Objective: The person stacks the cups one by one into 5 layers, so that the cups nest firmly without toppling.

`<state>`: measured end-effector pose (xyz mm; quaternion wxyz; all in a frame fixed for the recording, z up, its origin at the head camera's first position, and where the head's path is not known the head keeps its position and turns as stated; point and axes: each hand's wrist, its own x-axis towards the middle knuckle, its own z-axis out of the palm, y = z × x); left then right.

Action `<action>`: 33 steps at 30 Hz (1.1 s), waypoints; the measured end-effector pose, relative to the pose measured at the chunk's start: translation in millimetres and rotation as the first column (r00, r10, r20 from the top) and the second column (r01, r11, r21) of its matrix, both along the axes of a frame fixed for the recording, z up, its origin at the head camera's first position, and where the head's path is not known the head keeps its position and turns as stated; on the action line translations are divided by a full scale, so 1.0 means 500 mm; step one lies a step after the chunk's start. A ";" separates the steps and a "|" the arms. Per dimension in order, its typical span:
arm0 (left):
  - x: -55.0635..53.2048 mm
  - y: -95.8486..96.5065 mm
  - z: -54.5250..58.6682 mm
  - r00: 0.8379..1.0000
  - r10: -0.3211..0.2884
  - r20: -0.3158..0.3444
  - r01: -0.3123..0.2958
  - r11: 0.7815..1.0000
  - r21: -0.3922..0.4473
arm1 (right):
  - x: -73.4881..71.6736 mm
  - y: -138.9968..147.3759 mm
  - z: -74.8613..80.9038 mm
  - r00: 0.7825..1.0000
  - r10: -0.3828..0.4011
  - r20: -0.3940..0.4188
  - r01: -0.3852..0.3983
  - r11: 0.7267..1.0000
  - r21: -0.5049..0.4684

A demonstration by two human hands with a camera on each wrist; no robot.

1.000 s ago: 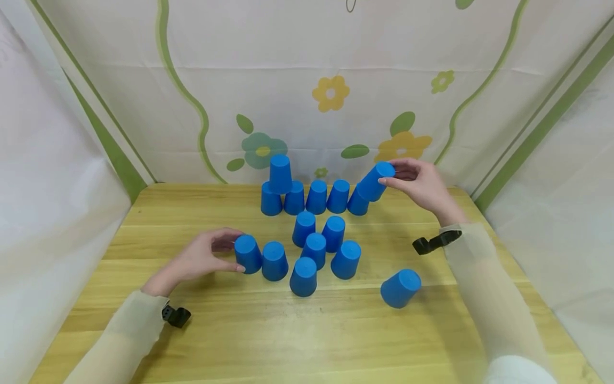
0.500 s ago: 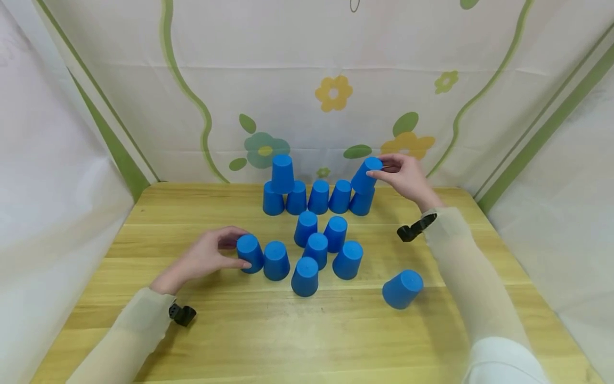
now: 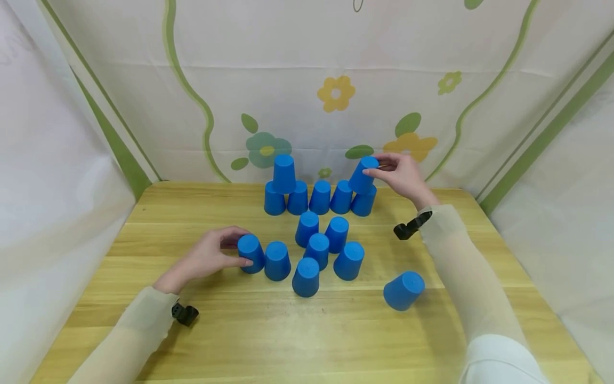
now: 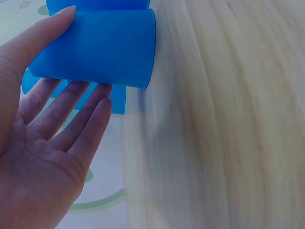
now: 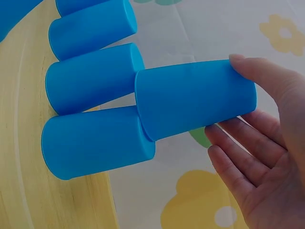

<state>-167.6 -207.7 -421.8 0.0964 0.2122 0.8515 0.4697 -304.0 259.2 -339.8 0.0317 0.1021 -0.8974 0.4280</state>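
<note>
In the head view my right hand (image 3: 403, 177) pinches an upside-down blue cup (image 3: 363, 175) near its closed end, with the thumb on one side and fingers on the other. The rim of that cup meets the tops of the two right-hand cups of the back row, seen close in the right wrist view, where the lower end cup (image 5: 97, 143) lies under it. At the front left my left hand (image 3: 211, 256) holds another upside-down blue cup (image 3: 251, 254) between thumb and fingers; it stands on the table beside a neighbouring cup (image 3: 277, 261).
A single cup (image 3: 284, 174) sits atop the left end of the back row (image 3: 320, 198). Several more upside-down cups (image 3: 317, 250) stand mid-table, and a lone cup (image 3: 404, 290) is at the right. A patterned curtain (image 3: 268, 64) hangs behind the wooden table (image 3: 288, 341).
My right hand has moved left and brought its tilted cup over the right end of the back row, more upright now. The left hand has stayed at its cup.
</note>
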 end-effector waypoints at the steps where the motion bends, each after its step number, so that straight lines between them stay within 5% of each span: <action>1: 0.001 0.000 0.000 1.000 0.002 0.000 -0.002 1.000 -0.001 | 0.000 -0.001 0.000 1.000 0.003 0.000 -0.003 1.000 -0.003; 8: 0.001 0.000 0.006 1.000 0.018 -0.001 -0.018 1.000 0.012 | 0.002 0.002 -0.003 0.999 0.032 0.016 -0.032 0.999 -0.017; 14: -0.012 -0.007 0.043 0.994 0.081 -0.069 -0.079 0.996 0.039 | 0.024 0.028 -0.007 0.997 0.058 0.060 -0.058 0.998 -0.012; 23: -0.041 0.030 0.122 0.968 0.159 -0.192 -0.154 0.987 0.042 | 0.105 0.083 -0.005 0.994 0.076 0.076 -0.077 0.997 0.010; 33: -0.073 0.104 0.169 0.956 0.087 -0.279 -0.066 0.994 0.083 | 0.202 0.124 -0.039 0.990 0.108 0.086 -0.115 0.991 0.073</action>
